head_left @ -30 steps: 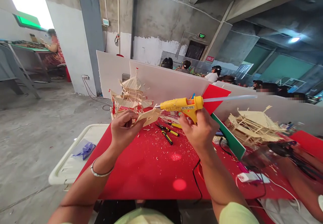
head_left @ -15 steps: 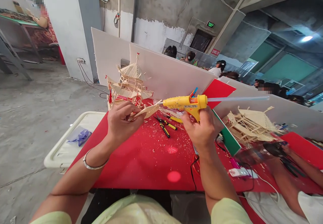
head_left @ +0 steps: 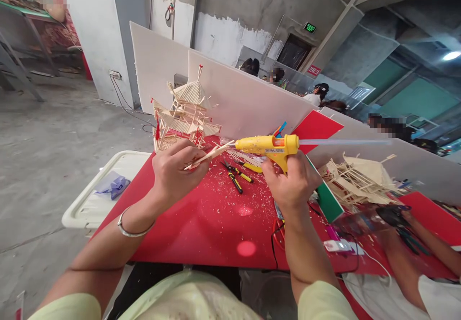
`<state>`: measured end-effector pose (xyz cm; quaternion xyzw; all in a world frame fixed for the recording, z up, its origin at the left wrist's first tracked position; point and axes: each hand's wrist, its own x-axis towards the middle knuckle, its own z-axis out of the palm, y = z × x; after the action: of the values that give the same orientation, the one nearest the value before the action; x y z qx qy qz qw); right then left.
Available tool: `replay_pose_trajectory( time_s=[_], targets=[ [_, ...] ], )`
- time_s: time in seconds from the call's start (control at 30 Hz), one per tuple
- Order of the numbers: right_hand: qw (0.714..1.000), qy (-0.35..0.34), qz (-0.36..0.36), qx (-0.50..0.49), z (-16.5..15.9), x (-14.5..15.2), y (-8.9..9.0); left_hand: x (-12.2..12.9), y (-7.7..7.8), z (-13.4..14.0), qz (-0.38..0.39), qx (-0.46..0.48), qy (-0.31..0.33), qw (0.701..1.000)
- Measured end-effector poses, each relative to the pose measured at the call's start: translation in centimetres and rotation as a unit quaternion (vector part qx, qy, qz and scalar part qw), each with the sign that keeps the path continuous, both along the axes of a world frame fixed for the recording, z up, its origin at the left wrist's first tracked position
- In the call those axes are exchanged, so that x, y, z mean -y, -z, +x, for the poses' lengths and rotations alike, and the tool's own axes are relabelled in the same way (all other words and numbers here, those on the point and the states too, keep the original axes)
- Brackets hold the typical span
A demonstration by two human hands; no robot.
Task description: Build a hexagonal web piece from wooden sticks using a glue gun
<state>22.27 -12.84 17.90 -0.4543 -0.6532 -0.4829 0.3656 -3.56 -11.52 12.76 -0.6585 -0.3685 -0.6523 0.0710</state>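
My left hand (head_left: 179, 168) pinches a small piece made of thin wooden sticks (head_left: 215, 152), held up over the table and seen nearly edge-on. In my right hand (head_left: 293, 181) is a yellow hot glue gun (head_left: 264, 144), its nozzle pointing left at the far end of the stick piece. Whether the tip touches the wood I cannot tell. A long clear glue stick (head_left: 342, 142) juts from the gun's back. Behind my left hand stands a tiered stick-built pagoda model (head_left: 190, 111) with red tassels.
Pliers with black and yellow handles (head_left: 236, 178) and wood crumbs lie on the red table (head_left: 201, 233). Further right is a second stick model (head_left: 360, 178), near a co-worker's hands (head_left: 396, 224). White boards (head_left: 248, 96) line the back; a pale lidded bin (head_left: 77, 214) is at left.
The stick piece has turned in my left hand, from showing its flat face to showing its edge. The glue gun stays near its end. The whole view has shifted slightly.
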Motion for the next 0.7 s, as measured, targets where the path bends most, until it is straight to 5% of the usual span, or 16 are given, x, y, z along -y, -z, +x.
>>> replay_pose_trajectory(
  time_s=[0.7],
  targets=[
    [0.998, -0.003, -0.053, -0.037, -0.20, 0.05, 0.37, -0.08, 0.14, -0.12, -0.007, -0.009, -0.006, 1.000]
  ],
)
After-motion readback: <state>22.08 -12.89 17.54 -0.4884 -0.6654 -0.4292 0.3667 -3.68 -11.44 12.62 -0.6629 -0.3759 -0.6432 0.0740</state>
